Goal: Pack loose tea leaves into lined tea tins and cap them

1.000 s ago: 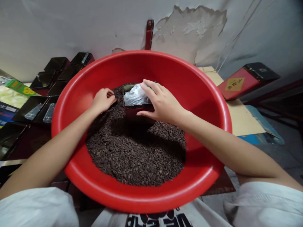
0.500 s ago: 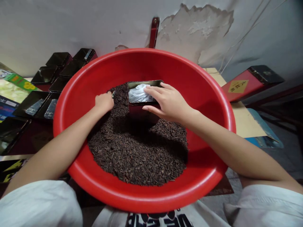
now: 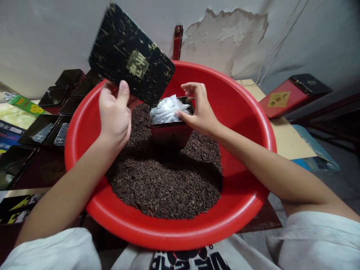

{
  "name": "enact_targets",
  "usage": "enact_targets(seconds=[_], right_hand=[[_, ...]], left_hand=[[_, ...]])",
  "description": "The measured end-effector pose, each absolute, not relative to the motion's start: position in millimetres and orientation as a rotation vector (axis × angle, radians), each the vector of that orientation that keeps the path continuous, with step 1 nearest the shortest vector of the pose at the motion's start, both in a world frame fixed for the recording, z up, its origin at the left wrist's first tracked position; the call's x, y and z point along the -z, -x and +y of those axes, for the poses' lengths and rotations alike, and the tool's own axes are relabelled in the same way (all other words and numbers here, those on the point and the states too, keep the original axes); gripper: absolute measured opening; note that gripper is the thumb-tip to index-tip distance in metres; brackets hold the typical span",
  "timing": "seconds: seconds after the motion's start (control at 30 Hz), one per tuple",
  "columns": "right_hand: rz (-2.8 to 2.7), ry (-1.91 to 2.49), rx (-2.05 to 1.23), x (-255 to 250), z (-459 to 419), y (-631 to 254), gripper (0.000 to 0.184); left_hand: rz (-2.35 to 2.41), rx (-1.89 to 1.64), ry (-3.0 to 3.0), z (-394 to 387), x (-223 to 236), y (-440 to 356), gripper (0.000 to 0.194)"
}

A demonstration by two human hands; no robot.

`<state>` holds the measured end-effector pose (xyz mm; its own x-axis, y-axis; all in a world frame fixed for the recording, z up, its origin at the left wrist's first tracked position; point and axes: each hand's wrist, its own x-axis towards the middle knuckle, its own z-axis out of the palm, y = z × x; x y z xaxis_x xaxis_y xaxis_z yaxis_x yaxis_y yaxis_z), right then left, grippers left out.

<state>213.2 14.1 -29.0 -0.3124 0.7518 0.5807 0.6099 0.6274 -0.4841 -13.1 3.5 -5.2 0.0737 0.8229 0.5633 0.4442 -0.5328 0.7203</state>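
My left hand (image 3: 115, 112) grips a black tin lid (image 3: 112, 56) with gold flecks and a gold label, raised and tilted over the left rim of the red basin. Below it, a dark red tea tin (image 3: 171, 135) stands upright in the loose dark tea leaves (image 3: 165, 187). A crumpled clear plastic bag (image 3: 168, 109) bulges from its mouth. At the tin's right end, my right hand (image 3: 201, 110) has its thumb against the bag and its curved fingers apart from the thumb, near the back rim.
The wide red basin (image 3: 180, 238) fills the middle. Several open tins (image 3: 42, 129) stand at its left, beside a green box (image 3: 25, 104). To the right, a closed red tin (image 3: 289, 97) lies tilted on cardboard (image 3: 292, 142). Behind is a peeling wall (image 3: 225, 37).
My left hand has come up from the tea with the black lid in it. My right hand has drawn back slightly from across the tin's mouth, and the bag bulges higher.
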Motion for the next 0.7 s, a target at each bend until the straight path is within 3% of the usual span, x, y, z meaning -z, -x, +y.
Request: enact_targets(seconds=[0.1, 0.27, 0.37, 0.53, 0.7], right_hand=[[-1.987, 1.11, -0.058, 36, 11, -212, 0.061], [-2.073, 1.14, 0.061, 27, -1, -211, 0.061], [-2.141, 1.13, 0.023, 19, -3, -213, 0.067], [-2.235, 1.03, -0.102, 12, -2, -214, 0.092], [-2.212, 1.003, -0.218, 12, -1, -219, 0.083]], left_hand=[[1.281, -1.3, -1.752, -7, 11, -3, 0.041], [1.337, -1.169, -1.843, -14, 11, -14, 0.05], [1.282, -1.208, -1.832, -16, 9, -15, 0.045], [1.194, -1.249, -1.847, -24, 6, -22, 0.041], [1.2, -1.194, -1.947, -33, 7, -27, 0.043]])
